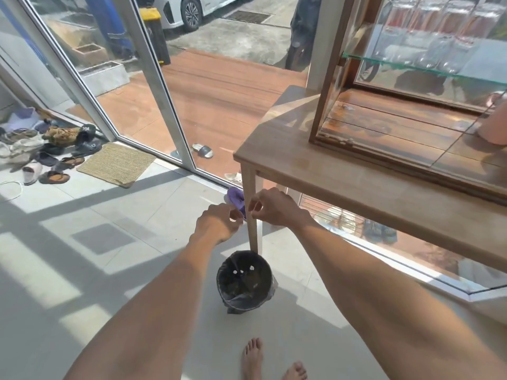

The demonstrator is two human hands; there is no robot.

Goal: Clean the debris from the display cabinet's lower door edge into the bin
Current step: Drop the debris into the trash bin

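Note:
A small round bin [244, 281] lined with a black bag stands on the tiled floor beside the table leg, with a few pale scraps lying in it. Both my hands hang above and beyond it. My left hand [219, 223] is cupped, fingers curled inward. My right hand [271, 205] pinches its fingertips together; whether anything is between them is too small to tell. The wooden display cabinet [326, 105] with glass walls sits on the table at the right. Pale crumbs lie along its lower door edge [337, 139].
The wooden table [343, 176] juts out over the bin's right side, its leg [253, 231] just behind the bin. A purple slipper [236, 200] lies past my hands. Shoes and a woven mat [116, 164] lie at the left by the glass doors. My bare feet [252, 357] are below.

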